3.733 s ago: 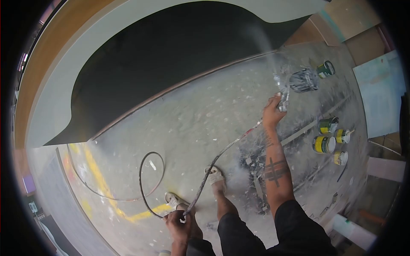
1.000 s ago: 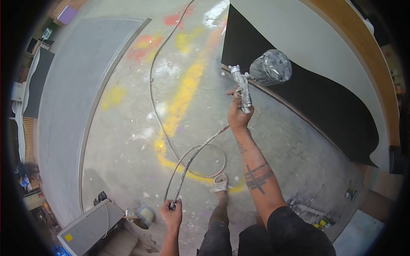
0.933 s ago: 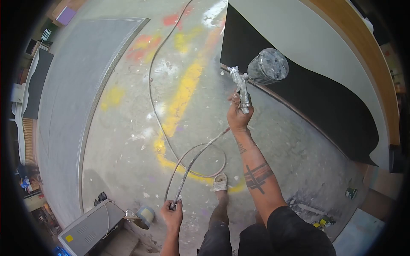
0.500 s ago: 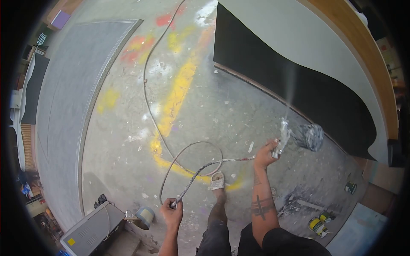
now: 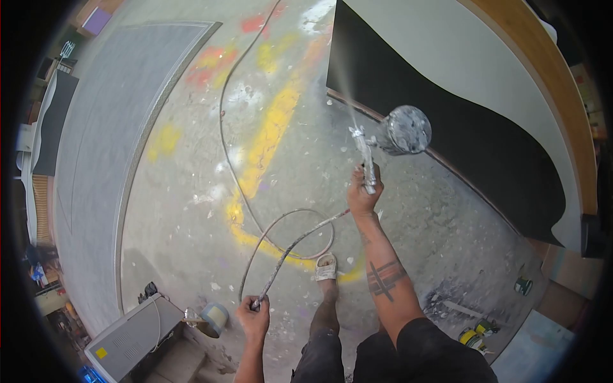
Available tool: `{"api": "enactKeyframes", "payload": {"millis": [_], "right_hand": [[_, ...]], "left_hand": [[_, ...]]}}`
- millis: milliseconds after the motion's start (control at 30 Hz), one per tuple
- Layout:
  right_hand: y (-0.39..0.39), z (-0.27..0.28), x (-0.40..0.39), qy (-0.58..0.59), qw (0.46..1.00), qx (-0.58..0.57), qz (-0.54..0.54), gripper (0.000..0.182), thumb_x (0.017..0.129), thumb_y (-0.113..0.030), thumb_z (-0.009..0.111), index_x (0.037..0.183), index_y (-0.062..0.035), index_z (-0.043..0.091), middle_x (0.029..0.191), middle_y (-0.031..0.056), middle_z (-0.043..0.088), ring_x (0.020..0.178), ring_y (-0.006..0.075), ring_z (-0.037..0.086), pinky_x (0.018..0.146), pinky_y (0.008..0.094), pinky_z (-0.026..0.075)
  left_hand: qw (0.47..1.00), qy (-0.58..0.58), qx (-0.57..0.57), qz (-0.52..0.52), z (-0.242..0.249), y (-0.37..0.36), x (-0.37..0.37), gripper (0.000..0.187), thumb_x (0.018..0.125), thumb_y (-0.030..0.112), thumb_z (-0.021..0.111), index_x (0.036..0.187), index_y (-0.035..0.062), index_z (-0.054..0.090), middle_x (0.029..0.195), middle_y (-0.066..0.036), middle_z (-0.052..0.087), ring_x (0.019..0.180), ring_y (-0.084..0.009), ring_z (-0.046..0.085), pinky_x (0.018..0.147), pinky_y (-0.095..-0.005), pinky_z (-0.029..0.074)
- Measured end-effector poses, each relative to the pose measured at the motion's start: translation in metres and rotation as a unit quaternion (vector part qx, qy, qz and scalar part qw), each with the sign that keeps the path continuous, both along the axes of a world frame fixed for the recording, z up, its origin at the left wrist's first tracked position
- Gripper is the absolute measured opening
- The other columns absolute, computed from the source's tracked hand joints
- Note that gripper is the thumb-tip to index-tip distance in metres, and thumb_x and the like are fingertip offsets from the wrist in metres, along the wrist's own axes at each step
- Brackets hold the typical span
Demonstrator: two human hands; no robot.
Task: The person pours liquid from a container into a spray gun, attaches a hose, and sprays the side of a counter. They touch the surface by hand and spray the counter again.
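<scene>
The right arm reaches forward from the black sleeve, bent slightly toward the middle, with the right hand (image 5: 364, 191) raised over the floor (image 5: 306, 185). Its fingers are curled closed around the handle of the spray gun (image 5: 364, 153), whose metal body stands up past them and points away from the person, toward the dark panel (image 5: 440, 115). The paint cup (image 5: 407, 130) sticks out to the right of the gun, beyond the knuckles, and a pale mist fans from the nozzle across the panel's left end. The hose (image 5: 306, 233) runs from just beneath the right hand down to the left hand (image 5: 254, 314), which is low and close to the legs, its forearm upright. There the thumb and fingers are bent nearly shut around the hose, the grip lying across the fingertips. Between the hands and beyond, the hose loops near the sandal (image 5: 325, 268) and over the yellow paint mark (image 5: 271, 140).
</scene>
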State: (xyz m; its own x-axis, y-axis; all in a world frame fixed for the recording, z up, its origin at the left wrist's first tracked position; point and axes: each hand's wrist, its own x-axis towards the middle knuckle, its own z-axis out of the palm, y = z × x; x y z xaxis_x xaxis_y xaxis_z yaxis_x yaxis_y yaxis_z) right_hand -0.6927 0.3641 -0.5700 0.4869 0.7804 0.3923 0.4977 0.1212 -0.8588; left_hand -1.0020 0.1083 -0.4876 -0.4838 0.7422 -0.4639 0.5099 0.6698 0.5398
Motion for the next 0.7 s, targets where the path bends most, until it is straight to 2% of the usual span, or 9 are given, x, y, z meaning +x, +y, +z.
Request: {"api": "enactKeyframes", "payload": {"millis": [67, 167, 300, 367, 400, 533, 600, 633, 700], "right_hand": [[0.015, 0.013, -0.008, -0.019, 0.997, 0.072, 0.036, 0.025, 0.101, -0.025, 0.062, 0.104, -0.0009, 0.061, 0.086, 0.0099, 0.067, 0.075, 0.0212, 0.069, 0.065, 0.0336, 0.053], [0.028, 0.028, -0.016, 0.023, 0.994, 0.090, 0.055, 0.027, 0.101, -0.028, 0.062, 0.104, -0.0009, 0.061, 0.086, 0.0098, 0.067, 0.074, 0.0208, 0.069, 0.064, 0.0330, 0.053], [0.032, 0.023, -0.014, 0.072, 0.994, 0.073, 0.048, 0.027, 0.101, -0.027, 0.061, 0.105, -0.0004, 0.061, 0.087, 0.0101, 0.067, 0.074, 0.0220, 0.068, 0.063, 0.0338, 0.052], [0.023, 0.015, -0.011, -0.011, 0.999, 0.017, -0.028, 0.028, 0.102, -0.027, 0.060, 0.106, 0.0003, 0.061, 0.087, 0.0104, 0.067, 0.073, 0.0239, 0.068, 0.064, 0.0334, 0.052], [0.012, 0.007, -0.013, 0.075, 0.995, -0.041, -0.046, 0.031, 0.104, -0.028, 0.057, 0.107, 0.0019, 0.061, 0.090, 0.0118, 0.067, 0.082, 0.0258, 0.068, 0.075, 0.0360, 0.053], [-0.036, -0.003, -0.015, 0.109, 0.993, 0.015, -0.053, 0.035, 0.106, -0.029, 0.050, 0.109, 0.0039, 0.060, 0.092, 0.0128, 0.068, 0.091, 0.0260, 0.066, 0.089, 0.0395, 0.050], [-0.049, -0.003, -0.013, 0.202, 0.975, -0.004, -0.093, 0.037, 0.108, -0.028, 0.045, 0.110, 0.0052, 0.060, 0.094, 0.0136, 0.069, 0.099, 0.0250, 0.064, 0.097, 0.0429, 0.046], [-0.048, -0.004, -0.010, 0.201, 0.975, -0.003, -0.092, 0.037, 0.108, -0.028, 0.045, 0.110, 0.0052, 0.060, 0.094, 0.0136, 0.069, 0.099, 0.0250, 0.064, 0.097, 0.0429, 0.046], [-0.041, 0.000, -0.008, 0.051, 0.995, 0.041, -0.074, 0.032, 0.107, -0.025, 0.047, 0.109, 0.0047, 0.060, 0.092, 0.0123, 0.068, 0.092, 0.0233, 0.065, 0.090, 0.0411, 0.050]], "left_hand": [[1.000, -0.019, 0.002, 0.014, 0.000, -0.004, 0.002, 0.021, 0.083, 0.016, 0.076, 0.074, 0.0010, 0.064, 0.058, 0.004, 0.046, 0.055, -0.0058, 0.039, 0.050, -0.0271, 0.033], [1.000, -0.016, -0.013, 0.020, 0.007, -0.003, 0.006, 0.025, 0.083, 0.015, 0.076, 0.070, 0.0012, 0.060, 0.060, 0.005, 0.046, 0.056, -0.0059, 0.039, 0.052, -0.0259, 0.033], [0.999, -0.015, -0.015, 0.031, 0.009, -0.001, 0.004, 0.026, 0.083, 0.015, 0.077, 0.070, 0.0012, 0.059, 0.059, 0.005, 0.045, 0.056, -0.0061, 0.039, 0.052, -0.0265, 0.033], [1.000, -0.005, -0.015, 0.020, 0.009, 0.000, 0.002, 0.026, 0.083, 0.015, 0.077, 0.070, 0.0012, 0.059, 0.058, 0.004, 0.045, 0.056, -0.0061, 0.038, 0.052, -0.0266, 0.033], [1.000, -0.005, -0.015, 0.022, 0.009, -0.001, 0.000, 0.026, 0.083, 0.015, 0.077, 0.070, 0.0012, 0.059, 0.058, 0.004, 0.045, 0.056, -0.0061, 0.038, 0.052, -0.0266, 0.033], [1.000, 0.004, -0.002, 0.030, 0.006, -0.009, -0.007, 0.027, 0.083, 0.016, 0.077, 0.070, 0.0022, 0.058, 0.058, 0.004, 0.043, 0.055, -0.0062, 0.037, 0.050, -0.0275, 0.031], [1.000, 0.002, 0.005, 0.029, 0.002, -0.012, -0.011, 0.027, 0.084, 0.017, 0.077, 0.071, 0.0030, 0.058, 0.058, 0.005, 0.041, 0.054, -0.0064, 0.035, 0.049, -0.0283, 0.029], [0.999, -0.005, 0.014, 0.032, -0.001, -0.012, -0.013, 0.027, 0.084, 0.017, 0.077, 0.071, 0.0031, 0.058, 0.058, 0.005, 0.041, 0.054, -0.0064, 0.035, 0.049, -0.0283, 0.029], [0.999, -0.012, 0.021, 0.030, 0.000, -0.011, -0.017, 0.027, 0.084, 0.017, 0.077, 0.071, 0.0032, 0.058, 0.058, 0.005, 0.041, 0.054, -0.0063, 0.035, 0.049, -0.0283, 0.029]]}}
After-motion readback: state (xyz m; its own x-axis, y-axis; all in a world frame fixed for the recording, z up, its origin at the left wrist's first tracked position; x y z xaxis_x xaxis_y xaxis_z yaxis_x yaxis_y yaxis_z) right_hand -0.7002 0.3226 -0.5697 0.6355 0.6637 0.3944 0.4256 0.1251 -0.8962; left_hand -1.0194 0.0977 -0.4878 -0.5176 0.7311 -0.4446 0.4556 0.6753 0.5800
